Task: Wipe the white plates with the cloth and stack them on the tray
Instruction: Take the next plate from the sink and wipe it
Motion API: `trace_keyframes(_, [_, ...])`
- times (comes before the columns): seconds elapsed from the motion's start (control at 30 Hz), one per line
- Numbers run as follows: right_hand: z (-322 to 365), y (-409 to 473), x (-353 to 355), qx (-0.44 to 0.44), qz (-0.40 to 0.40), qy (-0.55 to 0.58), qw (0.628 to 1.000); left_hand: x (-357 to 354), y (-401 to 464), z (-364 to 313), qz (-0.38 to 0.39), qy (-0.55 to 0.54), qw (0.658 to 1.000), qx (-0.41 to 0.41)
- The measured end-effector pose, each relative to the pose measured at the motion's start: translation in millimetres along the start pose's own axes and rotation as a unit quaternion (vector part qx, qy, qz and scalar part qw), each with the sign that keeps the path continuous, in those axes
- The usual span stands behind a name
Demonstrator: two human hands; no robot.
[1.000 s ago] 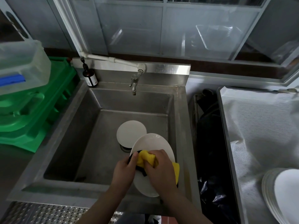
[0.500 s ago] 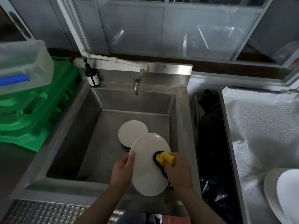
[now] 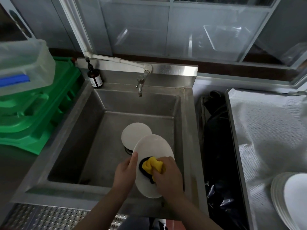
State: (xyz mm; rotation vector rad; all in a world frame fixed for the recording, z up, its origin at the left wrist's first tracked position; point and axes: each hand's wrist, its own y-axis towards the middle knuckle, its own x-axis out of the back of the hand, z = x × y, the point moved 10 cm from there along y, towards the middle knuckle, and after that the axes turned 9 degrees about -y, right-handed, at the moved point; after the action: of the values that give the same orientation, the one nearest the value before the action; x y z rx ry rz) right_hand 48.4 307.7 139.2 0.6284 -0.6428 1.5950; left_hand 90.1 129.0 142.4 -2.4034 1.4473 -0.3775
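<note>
Over the steel sink point(image 3: 69, 135) I hold a tilted white plate point(image 3: 153, 146). My left hand point(image 3: 125, 173) grips its left rim, thumb on the face. My right hand point(image 3: 167, 177) grips a bunched yellow and black cloth point(image 3: 152, 165) and presses it on the plate's lower middle. A second white plate point(image 3: 134, 132) lies on the sink floor over the drain, partly behind the held one. A stack of white plates point(image 3: 289, 198) sits at the far right on a tray lined with white cloth point(image 3: 265, 130).
A tap point(image 3: 140, 83) hangs over the sink's back. A brown bottle point(image 3: 94, 77) stands at the back left corner. Green crates point(image 3: 33, 110) with a clear bin point(image 3: 21, 63) on top fill the left. A dark gap with a black bag point(image 3: 219, 163) separates sink and tray.
The cloth in my right hand has slid from the plate's right edge toward its lower middle. The plate stays tilted in my left hand.
</note>
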Motion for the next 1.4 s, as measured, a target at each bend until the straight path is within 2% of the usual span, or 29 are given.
trace_keyframes(0.17, [30.5, -9.7, -5.5, 0.057, -0.012, 0.022, 0.998, -5.6, 2.2, 0.0, 0.002, 0.012, 1.000, 0.001])
trace_keyframes(0.27, [44.0, -14.3, -9.3, 0.075, 0.008, 0.060, 0.995, -5.9, 3.9, 2.8, 0.001, 0.008, 1.000, 0.020])
trace_keyframes(0.37, [43.9, -12.6, -8.8, 0.087, 0.019, 0.045, 0.995, -6.9, 2.4, 2.0, -0.003, -0.007, 1.000, 0.020])
trace_keyframes(0.67, [-5.5, 4.9, 5.7, 0.031, 0.033, 0.018, 0.999, 3.1, 0.3, -6.9, -0.040, -0.049, 0.998, 0.014])
trace_keyframes(0.93, [-56.4, 15.7, 19.9, -0.045, 0.013, 0.004, 0.999, 6.2, -2.1, 1.6, -0.063, -0.069, 0.995, 0.037])
trace_keyframes(1.13, [-49.7, 15.0, 21.0, -0.045, 0.014, -0.013, 0.999, 5.6, -2.8, 4.1, -0.073, -0.085, 0.992, 0.051])
trace_keyframes(1.4, [-12.2, 0.1, -0.4, -0.005, 0.074, -0.012, 0.997, -3.0, -4.5, 8.9, -0.062, -0.086, 0.993, 0.058])
